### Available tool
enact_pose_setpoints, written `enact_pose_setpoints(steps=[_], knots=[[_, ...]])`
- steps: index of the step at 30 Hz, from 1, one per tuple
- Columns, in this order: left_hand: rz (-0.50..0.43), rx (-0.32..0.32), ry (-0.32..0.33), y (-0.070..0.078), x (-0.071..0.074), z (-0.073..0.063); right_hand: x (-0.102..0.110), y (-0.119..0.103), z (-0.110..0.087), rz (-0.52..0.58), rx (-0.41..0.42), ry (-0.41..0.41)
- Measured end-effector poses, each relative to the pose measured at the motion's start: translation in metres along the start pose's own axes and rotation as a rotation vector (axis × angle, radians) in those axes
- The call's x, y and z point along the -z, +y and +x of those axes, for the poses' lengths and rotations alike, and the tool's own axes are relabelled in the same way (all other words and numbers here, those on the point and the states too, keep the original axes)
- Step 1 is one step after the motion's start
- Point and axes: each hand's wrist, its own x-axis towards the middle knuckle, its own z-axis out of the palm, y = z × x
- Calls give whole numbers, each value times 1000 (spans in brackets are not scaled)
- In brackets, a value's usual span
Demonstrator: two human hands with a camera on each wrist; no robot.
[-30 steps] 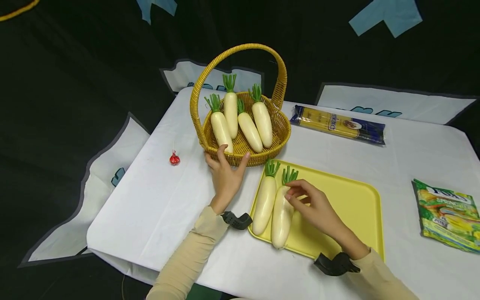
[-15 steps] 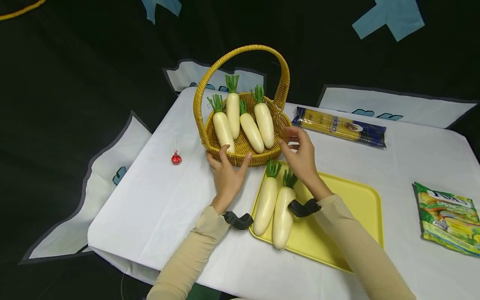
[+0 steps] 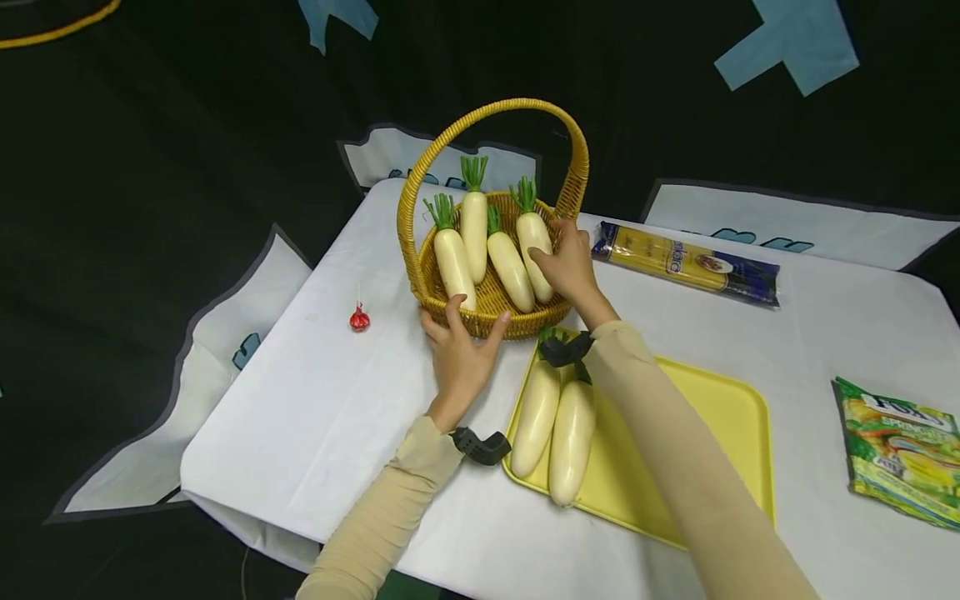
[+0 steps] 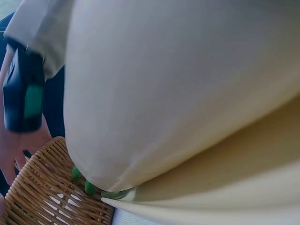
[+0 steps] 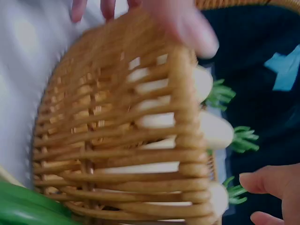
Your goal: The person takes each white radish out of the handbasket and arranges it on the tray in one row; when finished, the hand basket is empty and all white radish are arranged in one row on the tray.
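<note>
A wicker basket point(image 3: 534, 323) with a tall arched handle stands upright near the far edge of the white-covered worktop point(image 3: 292, 400), holding four white radishes point(image 3: 510, 271) that lean with their green tops up and away. The left hand point(image 3: 460, 357) touches the basket's front from outside, its fingers spread wide along the rim and one fingertip over the edge. The right hand point(image 3: 567, 268) reaches over the basket's right side at the rightmost radish point(image 3: 529, 227), its thumb set apart from its fingers; whether they press on that radish cannot be told. Just in front of the basket is a yellow tray point(image 3: 723, 417), where two more radishes point(image 3: 572, 446) lie side by side at its left end, their tops partly hidden by the black band point(image 3: 566, 348) on the right wrist. Behind the tray, to the basket's right, lies a yellow and blue pasta packet point(image 3: 675, 260); a green packet point(image 3: 900, 454) lies farther right. A small red item point(image 3: 359, 318) sits left of the basket.
</note>
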Motion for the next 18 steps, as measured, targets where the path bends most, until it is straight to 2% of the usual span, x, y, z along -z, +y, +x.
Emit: enact_pose_setpoints(steps=[5, 9, 18], knots=[[3, 11, -5, 1, 2, -1, -4, 4, 10, -26, -40, -92], [3, 9, -10, 1, 2, -2, -6, 11, 12, -11, -8, -160], [5, -9, 7, 1, 0, -1, -5, 14, 15, -57, 31, -189]])
